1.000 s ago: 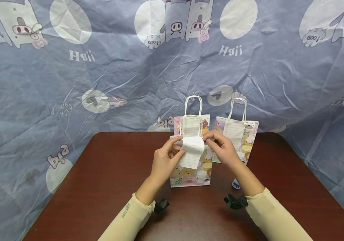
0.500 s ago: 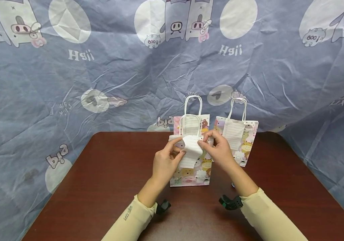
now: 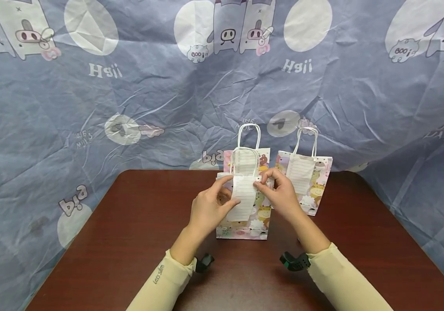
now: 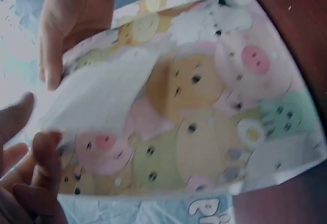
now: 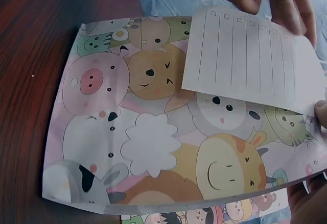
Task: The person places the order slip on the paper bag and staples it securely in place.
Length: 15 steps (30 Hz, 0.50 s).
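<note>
In the head view, a sheet of lined paper [image 3: 243,194] hangs at the top front of an animal-print paper gift bag [image 3: 260,229]. At the sheet's left edge is my left hand [image 3: 211,206]. Its index finger touches the upper left corner, and the thumb lies apart from it, over the sheet's edge. My right hand [image 3: 282,194] pinches the upper right corner against the bag's top. The right wrist view has the sheet [image 5: 250,60] lifted off the bag [image 5: 148,142] along its lower edge, with my right fingers partly behind the bag.
Behind stands another gift bag [image 3: 265,154] with white twisted handles. A third [image 3: 317,190], at the right, also bears a lined sheet [image 3: 301,172]. All are on the dark red-brown table [image 3: 148,229], backed by a blue printed cloth [image 3: 167,95].
The lined sheet, curled and bent before, now lies flatter against the bag. My left thumb and index finger have spread apart. My right hand has moved slightly left along the top edge.
</note>
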Motion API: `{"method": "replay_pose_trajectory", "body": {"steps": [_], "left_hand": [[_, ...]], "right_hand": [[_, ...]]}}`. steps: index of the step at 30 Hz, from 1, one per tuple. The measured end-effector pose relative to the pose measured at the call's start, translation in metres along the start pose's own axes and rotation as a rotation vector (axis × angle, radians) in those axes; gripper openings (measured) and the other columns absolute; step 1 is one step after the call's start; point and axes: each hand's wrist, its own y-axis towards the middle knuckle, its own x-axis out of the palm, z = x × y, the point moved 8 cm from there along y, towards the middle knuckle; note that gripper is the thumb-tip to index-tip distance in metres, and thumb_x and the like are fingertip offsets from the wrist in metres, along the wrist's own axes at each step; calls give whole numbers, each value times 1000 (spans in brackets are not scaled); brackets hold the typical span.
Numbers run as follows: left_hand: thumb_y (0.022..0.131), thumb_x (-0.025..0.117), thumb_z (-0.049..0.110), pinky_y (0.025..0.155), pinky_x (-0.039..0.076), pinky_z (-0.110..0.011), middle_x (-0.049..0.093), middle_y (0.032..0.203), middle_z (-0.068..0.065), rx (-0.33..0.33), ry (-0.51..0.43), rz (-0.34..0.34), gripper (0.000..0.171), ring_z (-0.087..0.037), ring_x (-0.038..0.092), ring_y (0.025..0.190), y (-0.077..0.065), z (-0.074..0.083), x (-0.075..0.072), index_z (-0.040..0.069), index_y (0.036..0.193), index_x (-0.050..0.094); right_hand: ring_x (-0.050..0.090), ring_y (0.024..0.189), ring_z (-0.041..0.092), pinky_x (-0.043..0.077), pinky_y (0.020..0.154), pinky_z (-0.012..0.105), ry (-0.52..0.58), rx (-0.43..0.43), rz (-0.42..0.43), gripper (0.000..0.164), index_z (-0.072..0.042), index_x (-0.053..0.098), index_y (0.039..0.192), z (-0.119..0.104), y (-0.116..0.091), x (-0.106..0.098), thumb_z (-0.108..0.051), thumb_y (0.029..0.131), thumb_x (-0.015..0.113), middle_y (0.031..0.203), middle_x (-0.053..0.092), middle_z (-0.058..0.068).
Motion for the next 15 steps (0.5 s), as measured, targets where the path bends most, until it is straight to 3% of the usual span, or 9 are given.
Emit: {"method": "replay_pose_trajectory", "body": {"steps": [4,7,11,15], "left_hand": [[78,86,28,54,44,-25,64,81,3,50,-25,153,52,-11,57,63,10,-3,-18,15,123,65],[78,86,27,66,47,-31,61,100,-4,26,-98,221,53,-19,57,78,20,-12,-24,14,125,65],[80,85,24,89,49,-39,57,126,-6,-50,-275,123,63,-28,60,106,32,-24,-11,18,136,57],[82,83,17,81,49,-31,59,131,-5,-119,-458,32,65,-31,62,112,32,-30,8,20,140,53]], "right_hand": [[53,94,4,41,72,14,-28,1,11,20,3,53,85,-1,1,0,4,86,73,99,59,11],[52,94,2,40,72,14,-47,3,7,20,6,52,84,-5,2,0,7,85,72,100,60,14],[52,93,2,39,70,15,-52,-8,-3,20,8,51,83,-21,0,2,10,85,70,99,59,17],[52,88,5,39,66,17,-38,-27,-2,20,4,51,82,-33,-3,4,10,85,70,95,58,16]]}}
